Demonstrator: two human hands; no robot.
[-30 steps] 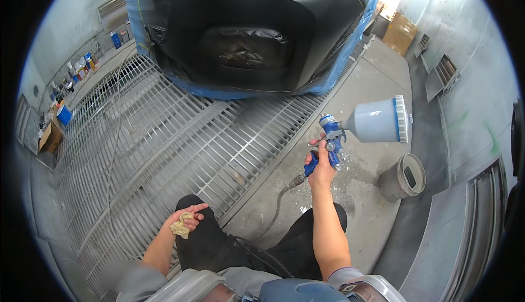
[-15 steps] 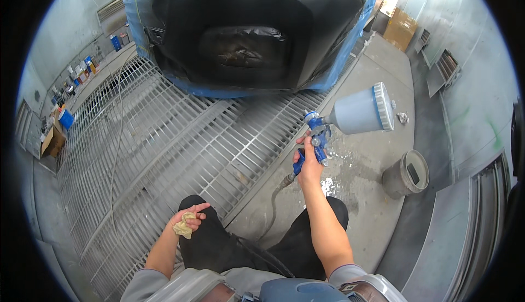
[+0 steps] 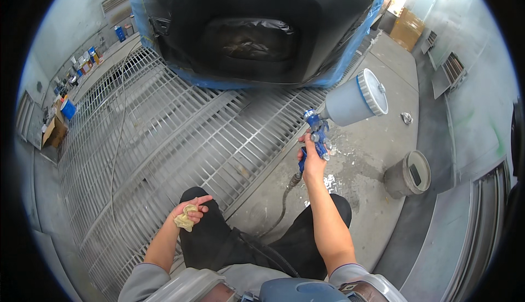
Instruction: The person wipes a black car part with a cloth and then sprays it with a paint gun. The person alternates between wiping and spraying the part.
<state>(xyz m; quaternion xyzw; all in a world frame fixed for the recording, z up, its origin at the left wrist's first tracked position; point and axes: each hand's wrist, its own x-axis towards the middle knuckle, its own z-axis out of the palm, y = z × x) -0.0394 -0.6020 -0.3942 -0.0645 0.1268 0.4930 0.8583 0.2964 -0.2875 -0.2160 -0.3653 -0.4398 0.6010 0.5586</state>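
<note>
My right hand (image 3: 313,162) is closed around the handle of a blue spray gun (image 3: 317,132). A translucent paint cup (image 3: 350,103) with a white ribbed lid sits on the gun, tilted to the right. From the handle's lower end an air hose (image 3: 285,198) runs down between my legs. Near my left knee, my left hand (image 3: 188,212) has its fingers curled on a crumpled yellowish cloth (image 3: 187,218), with the index finger stretched out. Ahead stands a black vehicle panel (image 3: 322,12), edged with blue masking film (image 3: 358,39); the gun is apart from it.
Metal floor grating (image 3: 164,132) spans the left and middle. A grey bucket (image 3: 396,180) stands on the concrete at right, near a crumpled scrap (image 3: 406,117). Cans and bottles (image 3: 85,64) line the left wall beside an open cardboard box (image 3: 54,131). A thin hose (image 3: 116,154) crosses the grating.
The spray gun's cup has tipped further upward and shifted slightly left. The view has shifted a little, moving the black panel up and right. Both hands keep their hold.
</note>
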